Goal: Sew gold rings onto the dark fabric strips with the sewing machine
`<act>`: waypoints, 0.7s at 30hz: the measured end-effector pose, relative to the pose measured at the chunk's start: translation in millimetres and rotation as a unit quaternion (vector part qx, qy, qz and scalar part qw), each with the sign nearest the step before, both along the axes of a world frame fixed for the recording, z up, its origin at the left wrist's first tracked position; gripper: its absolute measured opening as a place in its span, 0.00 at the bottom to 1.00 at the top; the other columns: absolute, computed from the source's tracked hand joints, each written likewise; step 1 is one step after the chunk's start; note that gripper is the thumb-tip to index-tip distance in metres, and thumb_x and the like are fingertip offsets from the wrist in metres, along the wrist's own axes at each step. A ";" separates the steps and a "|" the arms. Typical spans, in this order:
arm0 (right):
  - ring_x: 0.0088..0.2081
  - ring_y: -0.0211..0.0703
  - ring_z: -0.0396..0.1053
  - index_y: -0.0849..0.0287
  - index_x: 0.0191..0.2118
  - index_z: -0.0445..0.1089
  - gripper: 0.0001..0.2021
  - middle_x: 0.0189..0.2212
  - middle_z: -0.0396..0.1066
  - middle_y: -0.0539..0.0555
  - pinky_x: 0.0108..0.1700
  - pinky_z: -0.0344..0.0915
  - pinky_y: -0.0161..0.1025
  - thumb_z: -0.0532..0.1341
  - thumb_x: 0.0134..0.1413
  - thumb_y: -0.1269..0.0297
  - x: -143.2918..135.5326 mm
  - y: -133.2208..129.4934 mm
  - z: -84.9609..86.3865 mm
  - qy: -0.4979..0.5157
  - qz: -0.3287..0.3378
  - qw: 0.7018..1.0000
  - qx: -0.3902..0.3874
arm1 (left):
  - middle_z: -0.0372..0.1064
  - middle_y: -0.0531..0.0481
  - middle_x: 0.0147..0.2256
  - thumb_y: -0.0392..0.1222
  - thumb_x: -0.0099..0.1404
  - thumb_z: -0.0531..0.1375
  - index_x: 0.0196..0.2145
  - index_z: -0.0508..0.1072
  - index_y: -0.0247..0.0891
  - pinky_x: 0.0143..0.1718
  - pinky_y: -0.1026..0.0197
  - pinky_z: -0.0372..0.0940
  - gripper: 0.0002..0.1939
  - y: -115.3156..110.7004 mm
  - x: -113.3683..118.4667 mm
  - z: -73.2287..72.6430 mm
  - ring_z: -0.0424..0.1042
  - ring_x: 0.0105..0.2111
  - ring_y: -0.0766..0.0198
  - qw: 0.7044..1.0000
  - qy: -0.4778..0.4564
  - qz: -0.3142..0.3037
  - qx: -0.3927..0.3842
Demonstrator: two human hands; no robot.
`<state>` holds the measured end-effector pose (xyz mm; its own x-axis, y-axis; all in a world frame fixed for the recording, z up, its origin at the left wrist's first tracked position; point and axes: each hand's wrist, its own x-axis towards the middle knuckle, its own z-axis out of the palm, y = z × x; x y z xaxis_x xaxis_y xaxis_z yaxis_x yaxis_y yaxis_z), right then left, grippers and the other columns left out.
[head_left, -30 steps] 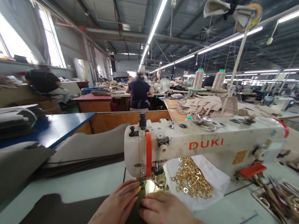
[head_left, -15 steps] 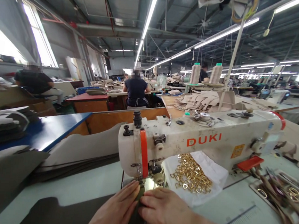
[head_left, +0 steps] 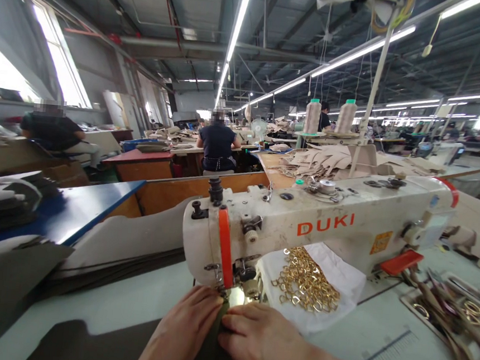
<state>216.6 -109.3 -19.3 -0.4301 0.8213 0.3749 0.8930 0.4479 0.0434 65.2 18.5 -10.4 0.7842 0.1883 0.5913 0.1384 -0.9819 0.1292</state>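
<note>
A white sewing machine [head_left: 279, 217] with orange trim stands across the table. Just in front of its lit needle area, my left hand [head_left: 189, 324] presses on a dark grey fabric piece [head_left: 95, 341], fingers together and pointing at the needle. My right hand [head_left: 255, 335] lies close on the other side, its fingers curled together against the same fabric. A narrow strip of the fabric shows between the two hands. The fingertips are near the presser foot, whose contact with the fabric is hidden.
Gold D-rings [head_left: 309, 281] lie on a white cloth [head_left: 351, 274] beside the machine. A tray [head_left: 410, 301] with tools and rings is at the right. Stacked fabric pieces [head_left: 125, 243] lie left. A person [head_left: 217, 141] sits further ahead, another [head_left: 53, 130] at far left.
The view has shifted slightly. My left hand's fingers look more bent and raised at the knuckles; both hands remain at the fabric by the needle area.
</note>
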 end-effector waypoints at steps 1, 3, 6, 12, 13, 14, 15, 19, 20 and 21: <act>0.46 0.43 0.66 0.60 0.39 0.68 0.03 0.40 0.71 0.52 0.52 0.62 0.38 0.59 0.61 0.67 0.0 0.3 0.4 -0.001 0.001 1.000 0.000 | 0.77 0.51 0.31 0.39 0.69 0.51 0.32 0.75 0.42 0.36 0.63 0.74 0.13 0.0 0.6 -0.4 0.76 0.33 0.62 1.000 -0.003 0.005 -0.008; 0.45 0.43 0.66 0.60 0.39 0.68 0.03 0.39 0.71 0.53 0.51 0.63 0.37 0.59 0.61 0.67 0.0 1.1 1.0 -0.001 0.000 1.000 0.002 | 0.77 0.51 0.31 0.42 0.69 0.51 0.31 0.75 0.43 0.36 0.61 0.74 0.13 0.3 1.1 -1.4 0.76 0.33 0.62 1.000 -0.009 0.015 -0.009; 0.45 0.43 0.66 0.60 0.38 0.68 0.03 0.39 0.71 0.53 0.50 0.63 0.36 0.59 0.60 0.67 -0.3 2.3 0.9 -0.004 0.000 1.000 0.007 | 0.77 0.51 0.31 0.42 0.69 0.51 0.30 0.74 0.43 0.36 0.60 0.74 0.14 1.1 1.7 -1.9 0.76 0.33 0.61 1.000 -0.018 0.025 0.002; 0.38 0.41 0.68 0.60 0.35 0.69 0.05 0.33 0.72 0.50 0.39 0.67 0.35 0.62 0.59 0.65 -8.2 1.3 -3.2 -0.026 0.012 0.999 0.039 | 0.77 0.51 0.30 0.44 0.71 0.49 0.30 0.73 0.43 0.36 0.62 0.74 0.16 -6.2 -3.0 1.7 0.77 0.33 0.62 1.000 -0.015 0.012 0.025; 0.36 0.41 0.68 0.60 0.35 0.69 0.05 0.31 0.71 0.49 0.35 0.67 0.35 0.62 0.59 0.63 -10.1 0.6 -4.4 -0.027 0.012 0.998 0.052 | 0.77 0.51 0.30 0.45 0.72 0.48 0.31 0.72 0.43 0.36 0.63 0.74 0.16 -8.5 -4.8 2.3 0.77 0.33 0.62 0.999 -0.016 0.008 0.031; 0.35 0.40 0.68 0.59 0.34 0.68 0.06 0.31 0.71 0.48 0.32 0.66 0.35 0.63 0.59 0.62 -11.8 -0.3 -5.6 -0.028 0.012 0.998 0.063 | 0.77 0.51 0.30 0.45 0.72 0.48 0.32 0.72 0.42 0.37 0.63 0.74 0.16 -10.5 -6.6 2.8 0.77 0.33 0.63 0.999 -0.019 0.004 0.037; 0.34 0.40 0.68 0.59 0.34 0.68 0.07 0.31 0.71 0.48 0.30 0.66 0.35 0.63 0.58 0.61 -13.2 -1.1 -6.7 -0.027 0.011 0.997 0.070 | 0.77 0.51 0.30 0.45 0.72 0.47 0.32 0.72 0.42 0.37 0.64 0.74 0.17 -12.2 -8.2 3.2 0.77 0.33 0.64 0.999 -0.023 0.001 0.044; 0.34 0.40 0.68 0.58 0.34 0.67 0.07 0.31 0.71 0.47 0.28 0.64 0.36 0.63 0.58 0.61 -15.0 -3.3 -9.4 -0.020 0.010 0.996 0.086 | 0.77 0.51 0.31 0.44 0.71 0.49 0.31 0.72 0.43 0.36 0.65 0.74 0.15 -13.2 -11.3 4.1 0.77 0.33 0.64 0.999 0.004 0.000 0.033; 0.34 0.40 0.68 0.58 0.34 0.67 0.07 0.31 0.71 0.47 0.28 0.64 0.36 0.63 0.58 0.61 -14.9 -3.4 -9.7 -0.018 0.011 0.996 0.087 | 0.77 0.51 0.31 0.42 0.70 0.50 0.31 0.72 0.43 0.35 0.65 0.74 0.14 -12.6 -11.1 4.6 0.77 0.33 0.64 1.000 0.016 -0.001 0.024; 0.34 0.40 0.68 0.58 0.33 0.67 0.07 0.31 0.71 0.48 0.28 0.64 0.36 0.63 0.58 0.61 -14.6 -3.2 -9.9 -0.018 0.011 0.996 0.088 | 0.77 0.51 0.31 0.40 0.69 0.51 0.31 0.72 0.43 0.34 0.65 0.74 0.12 -12.0 -10.6 5.3 0.77 0.33 0.64 0.999 0.027 -0.002 0.018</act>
<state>202.0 -112.5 -29.2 -0.4627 0.7348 0.4960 0.8797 0.4497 0.1544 54.6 6.5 -5.1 0.8157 0.1653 0.5544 0.1407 -0.9862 0.0870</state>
